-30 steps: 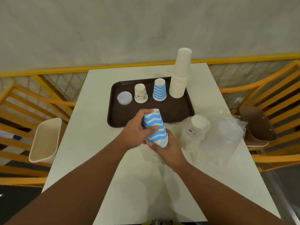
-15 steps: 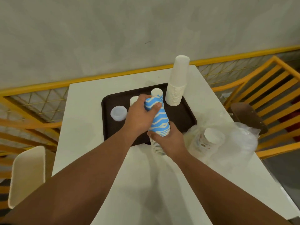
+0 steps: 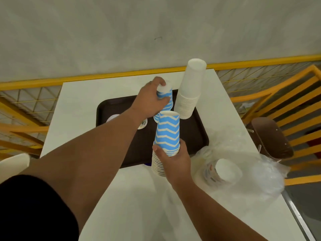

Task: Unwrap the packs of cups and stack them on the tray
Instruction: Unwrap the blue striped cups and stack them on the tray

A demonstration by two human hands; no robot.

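My left hand (image 3: 149, 101) grips an upturned blue zigzag cup (image 3: 165, 94) over the dark brown tray (image 3: 199, 133), right above the blue cup standing there. My right hand (image 3: 173, 160) holds a stack of blue zigzag cups (image 3: 167, 133) at its lower part, near the tray's front edge. A tall stack of white cups (image 3: 191, 91) stands at the tray's back right. A patterned cup (image 3: 143, 122) and a small white cup (image 3: 112, 118) on the tray are mostly hidden by my left arm.
Crumpled clear plastic wrap (image 3: 251, 171) lies on the white table (image 3: 78, 105) at the right, with a wrapped pack of patterned cups (image 3: 222, 173) in it. Yellow railings surround the table. A brown chair seat (image 3: 272, 138) is at the right, a cream one at the left edge.
My left hand has pulled one blue cup off the stack and carried it forward over the tray. My right hand still holds the stack, which now stands a little further right.
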